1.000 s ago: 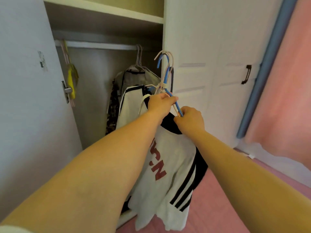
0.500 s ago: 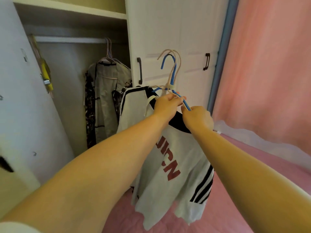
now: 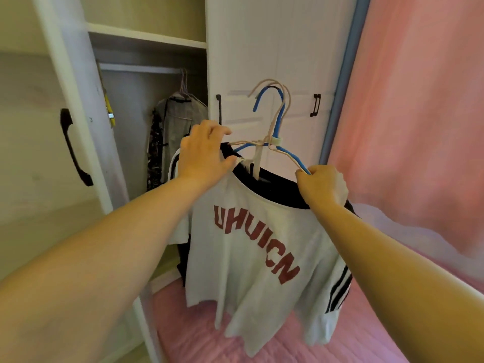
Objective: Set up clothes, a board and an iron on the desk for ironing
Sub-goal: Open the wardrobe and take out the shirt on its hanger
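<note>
White cotton shirt (image 3: 251, 258) with dark red block letters hangs in mid-air, nearest thing in view, black collar at top, black stripes on the sleeve at its right edge. Shirt hangs over a pink quilted bed cover (image 3: 199, 334), hem close above it; contact cannot be told.

Right hand (image 3: 323, 186) at the shirt's right shoulder, fingers curled tight round the lower end of a blue hanger (image 3: 281, 150). Left hand (image 3: 205, 153) at the shirt's left shoulder, fingers bent over the collar edge, thumb against the fabric near a beige hanger (image 3: 272, 100); whether it pinches cloth or wire cannot be told. Both hanger hooks stand up above the shirt, free of any rail. More fabric, striped black and white, shows behind the shirt under the left hand.

Behind the shirt, white wardrobe (image 3: 262, 48): closed doors with dark handles directly beyond the hooks. Left of the shirt, an open door (image 3: 76, 106) with a black handle, edge-on. Inside, further back, a grey garment (image 3: 183, 119) on a pale hanger from the rail, a dark patterned piece beside it. Something yellow hangs at the inner left wall.

Right of the shirt, pink curtain (image 3: 419, 113), a blue strip between it and the wardrobe.
</note>
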